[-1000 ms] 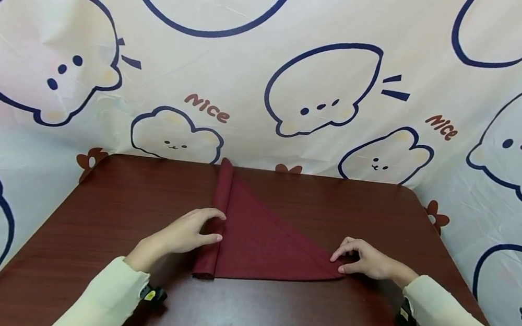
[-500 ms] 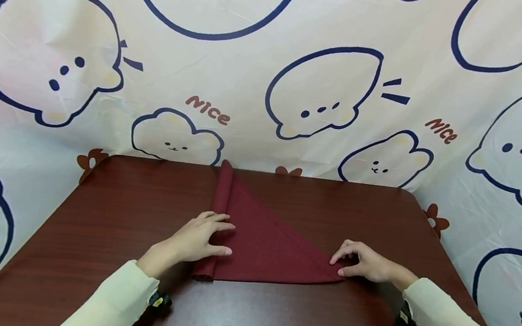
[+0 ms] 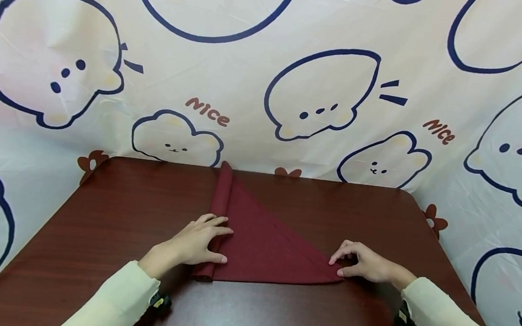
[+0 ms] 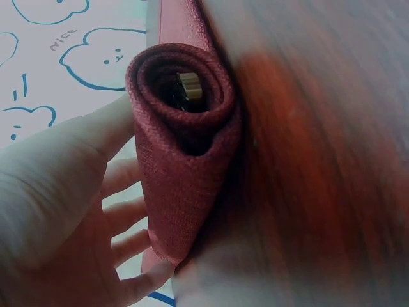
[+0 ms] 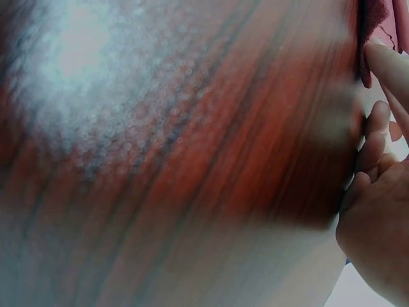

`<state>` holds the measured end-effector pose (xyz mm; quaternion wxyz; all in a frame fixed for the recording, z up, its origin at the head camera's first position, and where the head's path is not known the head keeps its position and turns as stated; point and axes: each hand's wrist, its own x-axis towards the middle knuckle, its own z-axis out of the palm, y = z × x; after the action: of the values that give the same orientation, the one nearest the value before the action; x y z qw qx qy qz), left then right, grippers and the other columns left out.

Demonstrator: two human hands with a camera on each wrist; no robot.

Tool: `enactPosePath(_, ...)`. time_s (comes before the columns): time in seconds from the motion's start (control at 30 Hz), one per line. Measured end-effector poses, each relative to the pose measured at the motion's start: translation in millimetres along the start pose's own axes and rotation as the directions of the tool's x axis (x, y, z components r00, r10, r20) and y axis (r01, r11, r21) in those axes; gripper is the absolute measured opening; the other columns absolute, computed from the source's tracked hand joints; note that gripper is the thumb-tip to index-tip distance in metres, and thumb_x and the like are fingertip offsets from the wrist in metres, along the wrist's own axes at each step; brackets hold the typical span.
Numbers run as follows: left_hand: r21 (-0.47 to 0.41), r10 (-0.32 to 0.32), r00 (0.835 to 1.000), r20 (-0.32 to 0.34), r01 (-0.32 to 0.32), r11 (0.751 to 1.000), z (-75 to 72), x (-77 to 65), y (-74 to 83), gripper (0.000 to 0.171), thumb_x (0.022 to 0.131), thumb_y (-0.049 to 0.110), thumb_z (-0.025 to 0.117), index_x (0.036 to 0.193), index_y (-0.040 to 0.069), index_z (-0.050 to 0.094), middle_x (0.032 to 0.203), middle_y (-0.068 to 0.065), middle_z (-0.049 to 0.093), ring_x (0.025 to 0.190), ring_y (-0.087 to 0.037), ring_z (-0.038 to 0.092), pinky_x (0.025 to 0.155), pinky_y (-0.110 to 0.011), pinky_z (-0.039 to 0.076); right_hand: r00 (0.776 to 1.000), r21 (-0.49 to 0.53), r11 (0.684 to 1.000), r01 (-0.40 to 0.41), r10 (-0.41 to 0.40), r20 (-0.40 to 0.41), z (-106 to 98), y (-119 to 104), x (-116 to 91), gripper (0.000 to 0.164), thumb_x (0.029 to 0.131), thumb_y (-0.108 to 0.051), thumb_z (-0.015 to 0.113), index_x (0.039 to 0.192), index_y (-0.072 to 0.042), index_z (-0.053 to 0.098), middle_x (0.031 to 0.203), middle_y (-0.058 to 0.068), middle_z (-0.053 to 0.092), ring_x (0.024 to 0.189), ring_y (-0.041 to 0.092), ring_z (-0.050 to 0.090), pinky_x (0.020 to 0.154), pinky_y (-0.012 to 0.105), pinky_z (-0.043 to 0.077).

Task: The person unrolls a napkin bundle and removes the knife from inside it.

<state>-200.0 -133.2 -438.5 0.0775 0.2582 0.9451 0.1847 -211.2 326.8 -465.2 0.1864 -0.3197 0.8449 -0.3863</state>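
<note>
the step in hand seems to be rolling the red cloth (image 3: 267, 247) on the table (image 3: 284, 317). the left hand (image 3: 192, 243), fingers widely spread, rests over the roll (image 3: 222, 196); the right hand (image 3: 369, 262), fingers bent, touches the corner (image 3: 332, 276), pinching i cannot tell. next move should need even pushing.

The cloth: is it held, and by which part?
The left hand only rests on the roll of the cloth; the right hand touches its pointed corner; a pinch is unclear.

Cloth (image 4: 176, 185) in both close wrist views
</note>
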Motion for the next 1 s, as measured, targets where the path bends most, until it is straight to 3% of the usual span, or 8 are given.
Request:
enactPosePath(0.37,0.002,0.008,1.0,0.0,-0.008,1.0,0.4,-2.6,-2.3,0.06,0.084,0.039,0.082,0.137,0.017,0.064,0.156,-0.014,0.046,0.145,-0.039,0.037,0.108,-0.064,0.039,1.0,0.003,1.0,-0.006,0.006,0.001,2.2,0.8,-0.9,0.021,0.091,-0.02,0.076,0.11,-0.013,0.075,0.101,0.009,0.062,0.093,0.016,0.052,0.082,0.026,0.042)
enactPosePath(1.0,0.035,-0.069,0.997,-0.031,0.07,0.997,-15.8,-16.0,-12.8,0.058,0.082,0.046,0.081,0.128,0.015,0.067,0.156,-0.012,0.045,0.139,-0.041,0.043,0.105,-0.062,0.041,1.0,-0.008,1.0,-0.006,0.006,-0.005,0.0,1.8,2.3,0.021,0.09,-0.021,0.076,0.11,-0.015,0.076,0.1,0.008,0.062,0.094,0.017,0.052,0.082,0.027,0.043)
